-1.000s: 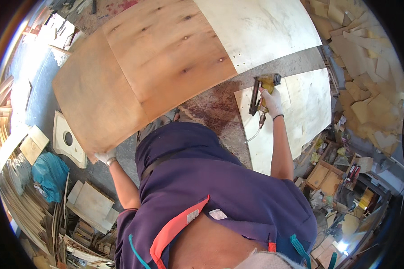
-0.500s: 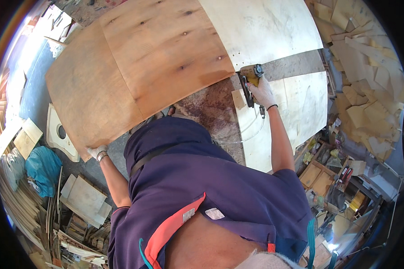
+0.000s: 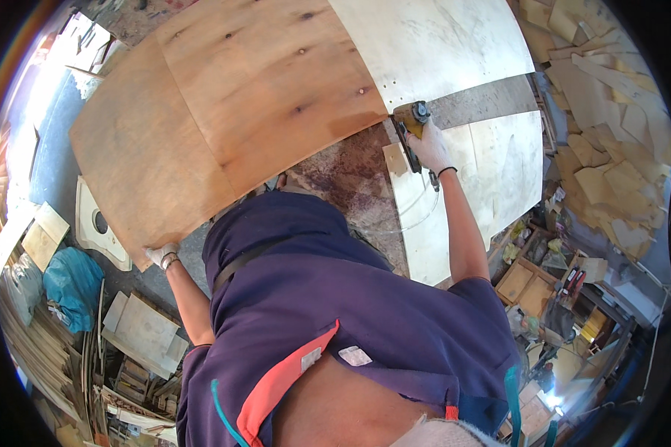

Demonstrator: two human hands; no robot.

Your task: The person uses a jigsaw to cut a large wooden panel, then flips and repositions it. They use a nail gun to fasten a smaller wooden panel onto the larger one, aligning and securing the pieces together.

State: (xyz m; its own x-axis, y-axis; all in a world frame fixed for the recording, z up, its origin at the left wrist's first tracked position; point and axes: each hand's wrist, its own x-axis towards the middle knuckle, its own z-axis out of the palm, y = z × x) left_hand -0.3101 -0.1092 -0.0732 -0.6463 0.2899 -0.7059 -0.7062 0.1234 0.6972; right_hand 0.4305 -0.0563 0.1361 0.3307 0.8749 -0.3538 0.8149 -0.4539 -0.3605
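Observation:
A large brown plywood sheet spans the far left and middle, its far right side meeting a pale plywood sheet. My right hand, in a white glove, is wrapped round the handle of a yellow and black nail gun. The gun's nose rests at or close to the brown sheet's right corner, where the two sheets meet; exact contact cannot be made out. A thin air hose hangs from the gun's handle end. At the brown sheet's near left corner, my gloved left hand grips the edge, its fingers partly hidden.
Another pale sheet lies under my right forearm. A heap of thin veneer offcuts fills the far right. Wooden crates and clutter stand at near right. On the left are a cream panel with a hole, a blue plastic bag and stacked wood strips.
The nail gun and my right hand appear slightly farther up and left, and the sheets have shifted by about as much in the view. Both hands keep their hold.

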